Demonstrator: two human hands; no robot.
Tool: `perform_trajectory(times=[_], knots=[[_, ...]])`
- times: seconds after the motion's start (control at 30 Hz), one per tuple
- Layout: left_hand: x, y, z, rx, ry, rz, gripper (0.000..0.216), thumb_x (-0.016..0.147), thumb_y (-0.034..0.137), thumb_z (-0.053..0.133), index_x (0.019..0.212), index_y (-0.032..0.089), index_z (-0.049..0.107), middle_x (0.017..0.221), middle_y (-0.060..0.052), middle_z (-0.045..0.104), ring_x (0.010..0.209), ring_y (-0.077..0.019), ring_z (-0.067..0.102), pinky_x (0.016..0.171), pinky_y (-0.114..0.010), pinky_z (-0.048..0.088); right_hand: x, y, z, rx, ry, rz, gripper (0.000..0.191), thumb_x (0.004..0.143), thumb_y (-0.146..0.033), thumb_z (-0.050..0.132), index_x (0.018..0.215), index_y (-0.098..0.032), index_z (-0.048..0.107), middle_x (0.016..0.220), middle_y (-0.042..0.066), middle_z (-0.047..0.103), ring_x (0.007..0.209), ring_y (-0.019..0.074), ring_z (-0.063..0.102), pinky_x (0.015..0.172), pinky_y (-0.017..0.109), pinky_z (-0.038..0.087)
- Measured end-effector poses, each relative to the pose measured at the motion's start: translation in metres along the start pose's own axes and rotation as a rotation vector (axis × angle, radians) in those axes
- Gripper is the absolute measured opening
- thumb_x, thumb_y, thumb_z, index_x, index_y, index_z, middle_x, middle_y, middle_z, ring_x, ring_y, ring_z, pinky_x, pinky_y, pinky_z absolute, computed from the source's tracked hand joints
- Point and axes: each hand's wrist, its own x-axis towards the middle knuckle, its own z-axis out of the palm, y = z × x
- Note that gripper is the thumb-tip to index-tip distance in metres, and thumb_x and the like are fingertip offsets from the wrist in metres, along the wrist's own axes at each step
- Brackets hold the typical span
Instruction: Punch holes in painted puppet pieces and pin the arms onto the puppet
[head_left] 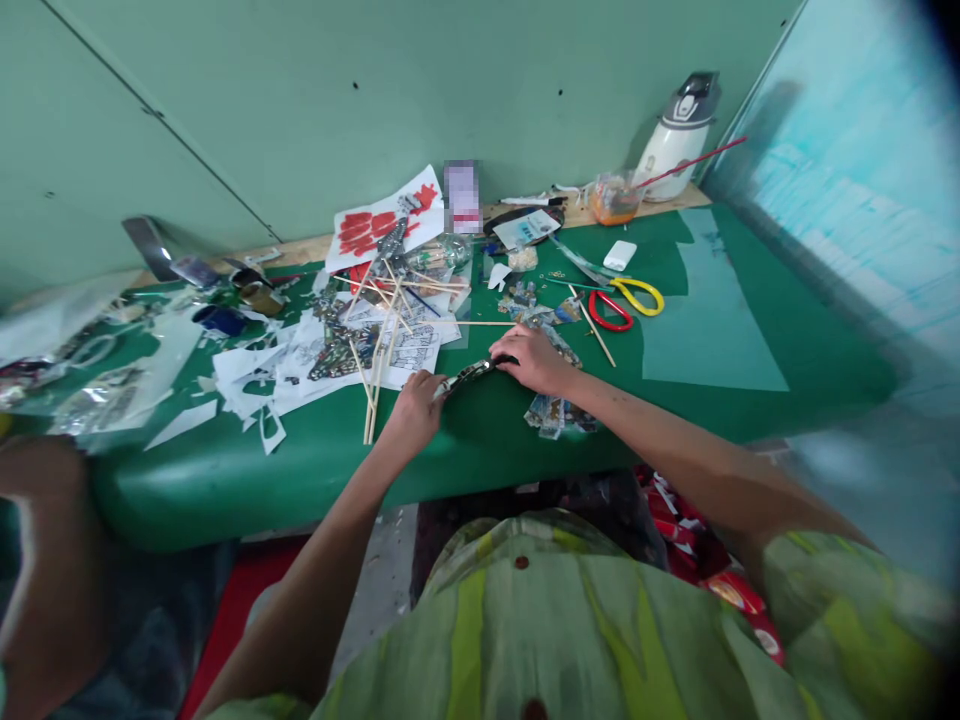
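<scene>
"What am I holding, and where?"
"My left hand (418, 408) and right hand (531, 360) pinch opposite ends of a patterned strip (465, 377) over the green table (469, 450), toward its near edge."
"Handling advice?"
"I'd use 2 light, even grips; it looks thin and might crease."

On our bench (469, 440), sticks (373, 405) lie over paper scraps (247, 375) left of our left hand (418, 405), scissors (615, 284) lie right of our right hand (534, 358), and a jug (670, 160) stands far right.
</scene>
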Motion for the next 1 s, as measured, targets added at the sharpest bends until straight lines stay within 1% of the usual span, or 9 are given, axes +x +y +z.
perform_trajectory(times=[0.17,0.33,0.5,0.63,0.77,0.83,0.93,0.97,1.0], knots=[[-0.001,0.001,-0.004,-0.042,-0.016,-0.025,0.03,0.088,0.023,0.042,0.109,0.013,0.061,0.099,-0.013,0.061,0.096,-0.0247,0.057,0.088,-0.041,0.05,-0.002,0.0,0.0,0.014,0.024,-0.022,0.01,0.083,-0.015,0.063,0.086,-0.019,0.071,0.099,0.008,0.072,0.099,0.0232,0.058,0.085,0.039,0.039],[-0.002,0.003,-0.007,-0.061,-0.025,-0.059,0.029,0.088,0.025,0.044,0.109,0.013,0.062,0.099,-0.012,0.062,0.095,-0.0239,0.058,0.088,-0.04,0.05,-0.003,-0.001,0.0,0.027,0.044,0.007,0.01,0.083,-0.013,0.063,0.084,-0.018,0.071,0.097,0.008,0.071,0.096,0.0221,0.058,0.084,0.038,0.039],[-0.002,0.003,-0.007,-0.093,-0.015,-0.104,0.029,0.09,0.03,0.046,0.107,0.015,0.064,0.098,-0.01,0.063,0.093,-0.0225,0.06,0.087,-0.038,0.051,-0.002,-0.005,-0.003,0.033,0.028,0.028,0.012,0.085,-0.013,0.06,0.083,-0.018,0.071,0.093,0.008,0.071,0.095,0.0218,0.057,0.082,0.037,0.037],[-0.001,0.001,-0.009,-0.101,-0.04,-0.116,0.029,0.09,0.031,0.046,0.106,0.014,0.064,0.095,-0.01,0.063,0.093,-0.0225,0.06,0.085,-0.037,0.051,-0.003,-0.008,-0.004,0.007,0.002,0.046,0.013,0.086,-0.012,0.058,0.085,-0.018,0.069,0.095,0.008,0.071,0.098,0.0226,0.055,0.084,0.038,0.035],[-0.001,0.001,-0.01,-0.103,-0.053,-0.124,0.029,0.09,0.031,0.046,0.107,0.014,0.063,0.098,-0.011,0.063,0.095,-0.0224,0.06,0.086,-0.037,0.051,-0.002,-0.009,-0.004,-0.034,-0.05,0.042,0.014,0.083,-0.013,0.06,0.094,-0.017,0.068,0.1,0.009,0.07,0.107,0.0266,0.052,0.088,0.042,0.034],[-0.002,0.002,-0.01,-0.111,-0.048,-0.123,0.029,0.091,0.031,0.045,0.107,0.014,0.063,0.099,-0.011,0.063,0.096,-0.0225,0.06,0.088,-0.038,0.05,0.001,-0.009,-0.008,-0.022,-0.086,0.038,0.022,0.081,-0.012,0.059,0.101,-0.017,0.067,0.104,0.01,0.07,0.11,0.0279,0.051,0.089,0.043,0.036],[-0.005,0.005,-0.009,-0.136,-0.012,-0.12,0.028,0.091,0.029,0.045,0.108,0.015,0.062,0.102,-0.011,0.062,0.101,-0.0228,0.059,0.092,-0.039,0.048,0.008,-0.011,-0.023,0.054,-0.11,0.074,0.031,0.08,-0.01,0.055,0.108,-0.017,0.066,0.108,0.01,0.069,0.109,0.0261,0.054,0.088,0.04,0.041],[-0.005,0.006,-0.008,-0.145,0.006,-0.119,0.027,0.092,0.029,0.045,0.108,0.015,0.061,0.103,-0.011,0.062,0.101,-0.0228,0.058,0.093,-0.039,0.048,0.009,-0.013,-0.029,0.083,-0.082,0.108,0.029,0.08,-0.011,0.055,0.107,-0.017,0.066,0.108,0.011,0.068,0.108,0.0254,0.055,0.088,0.039,0.042],[-0.006,0.007,-0.007,-0.152,0.023,-0.119,0.027,0.092,0.028,0.045,0.108,0.015,0.061,0.102,-0.011,0.062,0.101,-0.0228,0.058,0.093,-0.039,0.047,0.011,-0.015,-0.036,0.11,-0.025,0.159,0.025,0.081,-0.013,0.054,0.103,-0.016,0.067,0.107,0.011,0.068,0.105,0.0248,0.057,0.087,0.038,0.043]])
